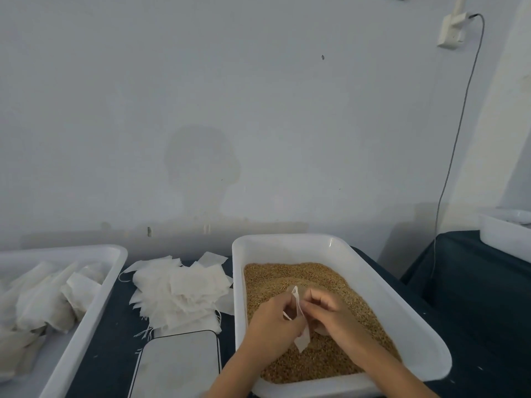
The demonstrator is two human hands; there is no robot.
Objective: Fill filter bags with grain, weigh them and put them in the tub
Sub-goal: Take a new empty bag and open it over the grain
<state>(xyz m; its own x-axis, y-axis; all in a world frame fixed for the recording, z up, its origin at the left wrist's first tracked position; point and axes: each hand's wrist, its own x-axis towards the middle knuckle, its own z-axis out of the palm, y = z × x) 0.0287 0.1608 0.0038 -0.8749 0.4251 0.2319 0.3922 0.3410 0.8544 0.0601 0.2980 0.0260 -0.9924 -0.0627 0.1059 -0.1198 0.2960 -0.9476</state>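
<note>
Filter bag [298, 317] was pinched between the fingers of left hand [273, 323] and right hand [330, 314], above the grain [287, 277]; still looked unfilled; a loose pinch could drop it; the mouth risked being left shut.

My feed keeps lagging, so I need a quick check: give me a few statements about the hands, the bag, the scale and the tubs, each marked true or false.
1. Both hands hold one filter bag above the grain. True.
2. The left hand rests on the scale. False: it pinches the bag over the grain tub, beside the right hand.
3. A bag lies on the scale's platform. False: nothing lies on it.
4. A loose pile of empty bags lies between the two tubs. True.
5. The left tub holds grain. False: it holds bags.
</note>
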